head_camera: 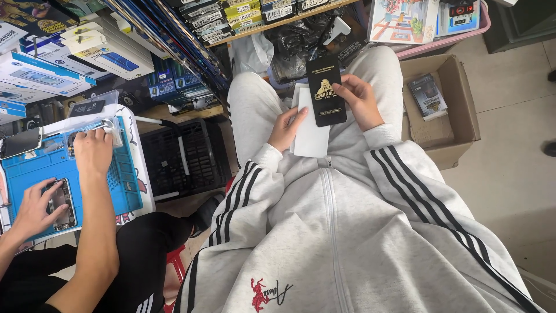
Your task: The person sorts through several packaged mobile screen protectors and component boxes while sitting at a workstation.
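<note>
Both forearms stretch out over the lap, left hand (288, 128) pinching a white sleeve (311, 130) by its edge, right hand (360, 99) gripping the black packet (326, 91) upright just above it, cardboard box (457, 124) beside the knee.

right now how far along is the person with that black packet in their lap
Early on. Done: the flat black packet is out of the cardboard box, where a similar one lies. In hand: the right hand pinches the packet's edge while the left hand holds a white sleeve behind it. Left: the packet looks unopened, with no contents showing.
</note>
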